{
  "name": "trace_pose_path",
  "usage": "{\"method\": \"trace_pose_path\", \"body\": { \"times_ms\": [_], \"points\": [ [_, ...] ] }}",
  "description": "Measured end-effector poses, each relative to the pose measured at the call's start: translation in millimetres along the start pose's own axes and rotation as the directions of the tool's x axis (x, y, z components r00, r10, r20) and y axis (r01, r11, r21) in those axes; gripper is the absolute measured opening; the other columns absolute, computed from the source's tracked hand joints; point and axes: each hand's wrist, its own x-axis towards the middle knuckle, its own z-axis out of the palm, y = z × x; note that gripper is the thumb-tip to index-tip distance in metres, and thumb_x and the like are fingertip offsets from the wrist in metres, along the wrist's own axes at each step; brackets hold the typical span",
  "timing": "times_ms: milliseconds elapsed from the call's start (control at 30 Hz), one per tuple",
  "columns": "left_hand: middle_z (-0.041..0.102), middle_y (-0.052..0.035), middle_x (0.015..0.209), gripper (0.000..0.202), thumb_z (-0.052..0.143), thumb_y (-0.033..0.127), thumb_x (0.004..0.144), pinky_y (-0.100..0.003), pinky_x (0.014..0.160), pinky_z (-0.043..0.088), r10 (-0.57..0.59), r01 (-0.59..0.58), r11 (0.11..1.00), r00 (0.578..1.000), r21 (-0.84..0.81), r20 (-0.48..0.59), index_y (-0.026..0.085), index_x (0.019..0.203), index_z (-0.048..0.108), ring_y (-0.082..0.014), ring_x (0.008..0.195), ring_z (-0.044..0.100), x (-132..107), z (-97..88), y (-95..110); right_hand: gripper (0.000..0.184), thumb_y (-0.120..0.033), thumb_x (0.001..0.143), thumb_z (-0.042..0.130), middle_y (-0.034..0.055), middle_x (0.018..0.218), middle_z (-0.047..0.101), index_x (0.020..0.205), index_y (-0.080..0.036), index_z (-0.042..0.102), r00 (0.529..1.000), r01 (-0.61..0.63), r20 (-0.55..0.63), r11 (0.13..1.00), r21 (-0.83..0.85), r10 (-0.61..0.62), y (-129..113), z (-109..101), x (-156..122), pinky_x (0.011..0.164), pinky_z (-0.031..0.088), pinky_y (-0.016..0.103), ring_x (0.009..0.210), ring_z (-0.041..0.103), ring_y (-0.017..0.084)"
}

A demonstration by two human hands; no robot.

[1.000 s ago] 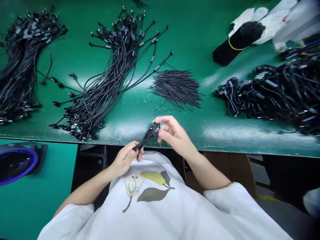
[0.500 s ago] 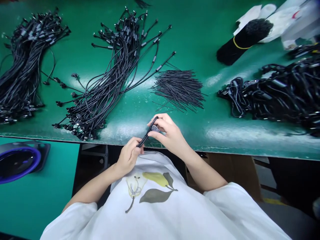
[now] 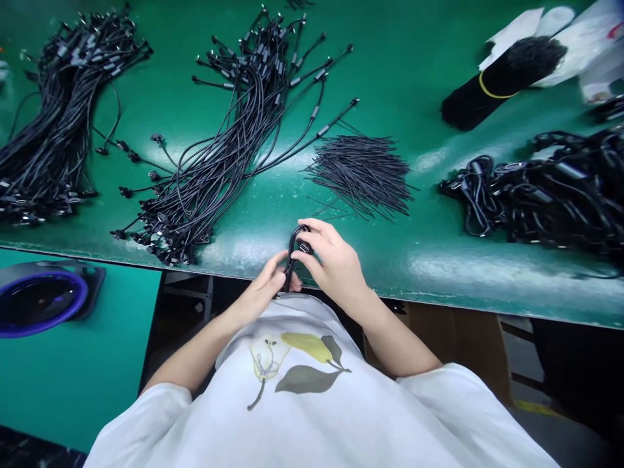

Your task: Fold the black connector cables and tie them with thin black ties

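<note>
A folded black cable is held between my two hands at the table's front edge. My right hand pinches its upper loop, and a dark plug with a metal end shows between thumb and fingers. Lower down, my left hand is closed around the cable's folded strands. Just beyond my hands lies a pile of thin black twist ties. To its left a bundle of loose straight cables stretches across the table, plugs at both ends.
Another cable bundle lies at far left. On the right are a heap of coiled cables and a thick black bunch of ties in a yellow band, near white wrapping. A purple-rimmed round object sits lower left.
The view has shifted slightly. My left hand has moved up and right along the cable, closer to my right hand, and the cable's top now bends in a rounder loop.
</note>
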Motion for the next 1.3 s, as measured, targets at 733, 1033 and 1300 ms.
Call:
{"method": "trace_pose_path", "body": {
  "times_ms": [733,1033,1300],
  "points": [
    [0.038,0.0071,0.064,0.049,0.073,0.058,0.074,-0.015,0.041,0.032,-0.297,0.302,0.877,0.952,-0.375,0.073,0.016,0.088,0.053,-0.0037,0.046,0.038,-1,15.9,18,0.017,-0.022,0.098,0.042,0.0068,0.105,0.059,0.112,-0.024,0.051,0.999,-0.016,0.038,0.922,0.386,0.002,-3,11,-3,0.084,0.050,0.032,0.097,0.059,0.017],
    [0.022,0.0111,0.049,0.063,0.046,0.082,0.074,-0.015,0.036,0.013,-0.236,0.205,0.961,0.957,-0.187,-0.167,0.019,0.067,0.040,-0.0021,0.038,0.015,9,25.8,8,0.019,-0.036,0.095,0.049,0.0040,0.100,0.061,0.108,-0.023,0.047,0.946,-0.324,0.188,0.808,0.493,0.265,-17,15,1,0.083,0.050,0.032,0.089,0.062,0.016],
    [0.055,0.0001,0.069,0.061,0.057,0.073,0.076,-0.020,0.047,0.044,-0.261,0.263,0.912,0.964,-0.315,0.050,0.015,0.095,0.057,-0.0108,0.057,0.056,14,14.7,19,0.018,-0.029,0.096,0.045,0.0036,0.099,0.065,0.103,-0.021,0.060,0.939,-0.329,0.099,0.782,0.530,0.328,-4,15,12,0.079,0.054,0.030,0.082,0.067,0.014]
  ]
}}
